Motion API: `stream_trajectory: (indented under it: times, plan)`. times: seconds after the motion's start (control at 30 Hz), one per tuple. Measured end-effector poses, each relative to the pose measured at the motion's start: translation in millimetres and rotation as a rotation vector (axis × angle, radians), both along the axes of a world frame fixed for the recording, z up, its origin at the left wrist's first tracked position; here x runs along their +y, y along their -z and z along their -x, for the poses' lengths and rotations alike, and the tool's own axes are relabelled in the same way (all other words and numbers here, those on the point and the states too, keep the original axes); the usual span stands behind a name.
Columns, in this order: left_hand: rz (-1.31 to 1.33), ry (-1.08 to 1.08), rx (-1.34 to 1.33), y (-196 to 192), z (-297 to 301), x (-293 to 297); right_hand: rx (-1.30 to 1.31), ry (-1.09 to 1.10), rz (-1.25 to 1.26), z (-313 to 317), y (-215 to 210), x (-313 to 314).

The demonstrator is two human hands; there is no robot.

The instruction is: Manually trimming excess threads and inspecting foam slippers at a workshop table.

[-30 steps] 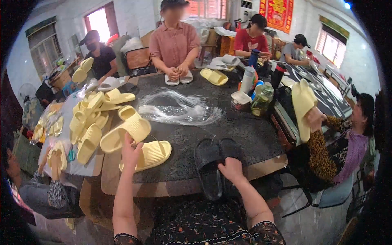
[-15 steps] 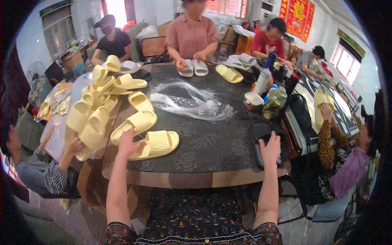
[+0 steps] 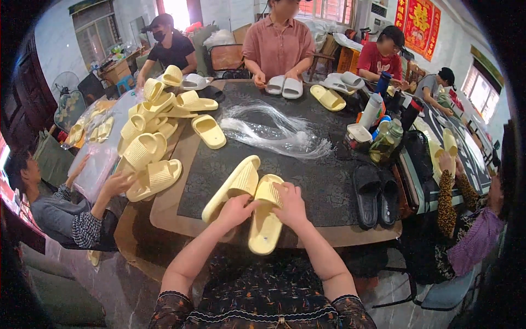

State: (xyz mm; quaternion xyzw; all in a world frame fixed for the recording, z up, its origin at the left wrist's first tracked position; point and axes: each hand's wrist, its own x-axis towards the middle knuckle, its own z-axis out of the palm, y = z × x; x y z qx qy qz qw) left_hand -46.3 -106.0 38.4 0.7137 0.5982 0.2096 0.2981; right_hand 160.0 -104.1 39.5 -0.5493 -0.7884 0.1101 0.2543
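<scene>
Two yellow ribbed slide slippers stand in front of me at the near edge of the table, toes pointing away. My left hand (image 3: 235,211) grips the left slipper (image 3: 221,193) at its inner side, and that slipper is tilted on its edge. With my right hand (image 3: 292,205) I hold the right slipper (image 3: 265,233) by its strap, fingers over the outer side. Its heel sticks out toward me past the table edge. A pair of black slippers (image 3: 366,198) rests to the right, apart from my hands.
Yellow slippers (image 3: 154,123) are heaped at the left, with one lone slipper (image 3: 209,131) beside them. A bundle of clear plastic strands (image 3: 274,137) lies mid-table. Bottles and jars (image 3: 387,140) crowd the right. Several co-workers sit or stand around; one across handles white slippers (image 3: 284,86).
My right hand has left the black slippers and come left onto a yellow one. Both yellow slippers are now together before me. The view has shifted somewhat.
</scene>
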Motion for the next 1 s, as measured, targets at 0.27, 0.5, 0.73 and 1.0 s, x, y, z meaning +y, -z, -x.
stream_trajectory:
  times: [0.27, 0.5, 0.73, 1.0]
  plan:
    - [0.381, 0.136, -0.753, -45.2, -1.6, -10.4, 0.080, 0.158, -0.058, -53.3, 10.4, -0.1]
    - [-0.355, 0.076, -0.109, -36.3, -12.3, 32.1, 0.048, 0.233, -0.085, -54.9, 14.0, 8.6]
    - [-0.548, 0.368, 0.090, -15.1, -48.9, 58.5, 0.100, 0.244, -0.149, -47.7, 24.2, 13.0]
    - [-0.580, 0.500, 0.138, -9.1, -42.5, 8.1, 0.284, 0.169, -0.281, -53.9, 30.8, 14.0]
